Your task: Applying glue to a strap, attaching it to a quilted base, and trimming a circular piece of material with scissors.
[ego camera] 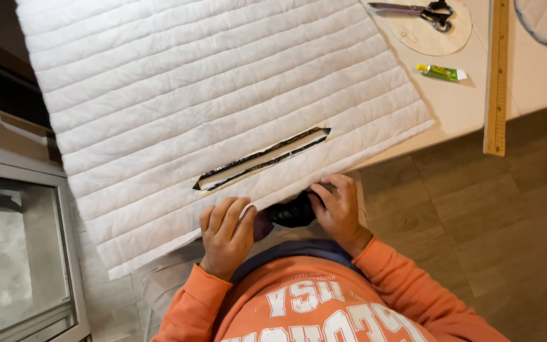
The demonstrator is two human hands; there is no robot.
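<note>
We've got the dark folded fabric piece pinched in our right hand, fingers closed on it, just below the white quilted panel's near edge. Left hand beside it, fingers curled on the panel edge. The panel's slit runs diagonally, w/ its long axis rising rightward, just above both hands.

packages: one small glue tube | position: on the pale table, upper right, between the round paper template and the wooden ruler | shape: slim, lying flat | colours: green body, yellow cap end, white tail | labels, signs, screens: none seen
</note>
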